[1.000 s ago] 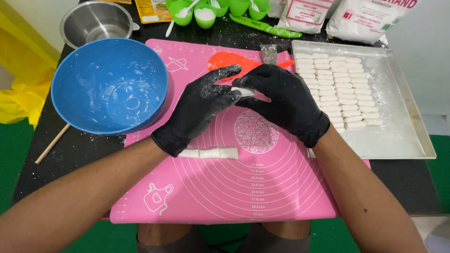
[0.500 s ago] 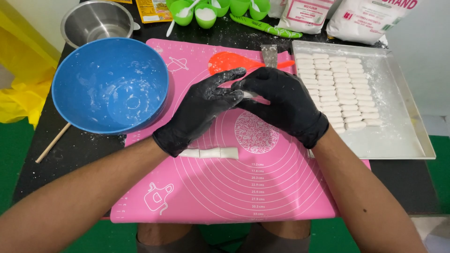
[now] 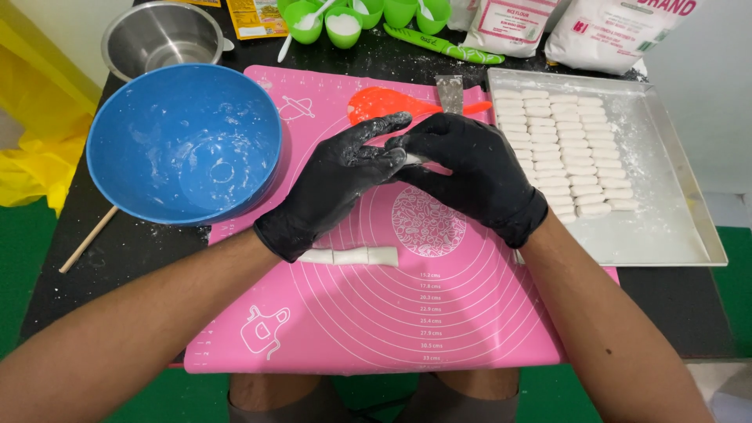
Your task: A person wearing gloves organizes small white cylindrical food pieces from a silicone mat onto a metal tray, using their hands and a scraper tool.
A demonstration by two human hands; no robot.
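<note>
Both hands wear black gloves dusted with flour and meet over the pink silicone mat point(image 3: 439, 313). A small white dough piece point(image 3: 413, 159) is pinched between my left hand point(image 3: 337, 184) and my right hand point(image 3: 470, 172); most of it is hidden by the fingers. Below my left wrist a short strip of white dough point(image 3: 356, 256), cut into three pieces, lies on the mat. To the right, a metal tray point(image 3: 666, 211) holds several rows of shaped white dough pieces point(image 3: 560, 149).
A blue bowl point(image 3: 188, 149) smeared with flour sits at the left, a steel bowl point(image 3: 160, 35) behind it. An orange spatula point(image 3: 384, 102) and metal scraper point(image 3: 450, 92) lie at the mat's far edge. Green cups point(image 3: 345, 23), flour bags point(image 3: 611, 27) and a wooden stick point(image 3: 86, 243) stand around.
The hands have stayed together over the mat, with only small finger movements around the dough piece.
</note>
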